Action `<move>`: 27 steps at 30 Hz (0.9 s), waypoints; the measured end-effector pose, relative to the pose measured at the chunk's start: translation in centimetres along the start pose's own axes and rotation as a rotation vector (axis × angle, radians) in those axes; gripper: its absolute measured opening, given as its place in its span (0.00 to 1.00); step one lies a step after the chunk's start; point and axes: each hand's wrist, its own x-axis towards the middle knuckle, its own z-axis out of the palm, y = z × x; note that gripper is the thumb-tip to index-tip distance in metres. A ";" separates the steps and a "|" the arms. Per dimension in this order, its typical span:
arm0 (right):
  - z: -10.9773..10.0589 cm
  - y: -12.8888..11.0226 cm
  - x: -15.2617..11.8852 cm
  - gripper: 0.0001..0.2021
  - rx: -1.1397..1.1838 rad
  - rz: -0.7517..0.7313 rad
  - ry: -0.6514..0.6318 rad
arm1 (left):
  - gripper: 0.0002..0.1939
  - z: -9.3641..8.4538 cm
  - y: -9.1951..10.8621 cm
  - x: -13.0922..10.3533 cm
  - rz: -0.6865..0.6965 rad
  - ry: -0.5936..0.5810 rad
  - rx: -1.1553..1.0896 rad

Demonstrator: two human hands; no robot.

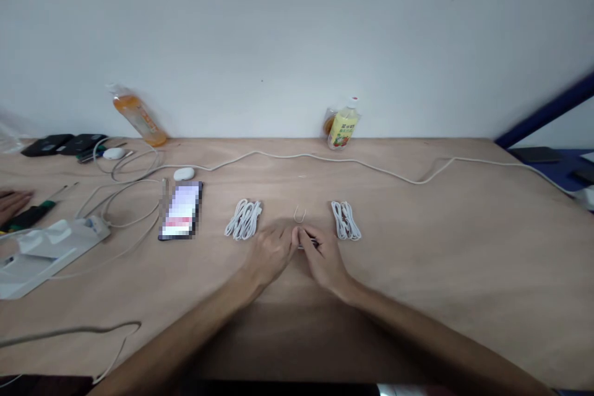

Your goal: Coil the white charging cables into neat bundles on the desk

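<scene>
My left hand (275,249) and my right hand (325,255) meet at the middle of the table, fingertips together. Between them a small part of a white cable bundle (307,245) shows; the fingers hide the rest. Both hands are closed around it. A thin, curved wire tie (299,216) lies just beyond the fingertips. One coiled white cable (244,219) rests on the table left of my left hand, and another coiled white cable (346,221) is right of my right hand.
A phone (182,210), white case (184,174) and power strip (51,253) are at the left. An orange bottle (140,119) and a yellow bottle (343,127) stand by the wall. A long white cable (315,156) crosses the table (440,247). Another person's hand (13,204) is far left.
</scene>
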 end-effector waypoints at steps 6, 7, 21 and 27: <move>0.0 0.2 -0.1 0.21 0.004 0.025 -0.058 | 0.23 -0.2 0.5 -0.6 -0.043 -0.004 -0.049; 0.0 0.2 0.0 0.21 0.005 0.028 -0.061 | 0.23 -0.2 0.6 -0.7 -0.039 0.002 -0.061; -0.6 0.4 -0.5 0.23 -0.042 -0.036 -0.017 | 0.24 -0.7 1.0 -0.7 -0.132 0.002 -0.252; -0.7 -0.2 -1.2 0.17 -0.513 -0.528 0.149 | 0.25 -1.6 1.7 -0.2 -0.354 -0.051 -0.362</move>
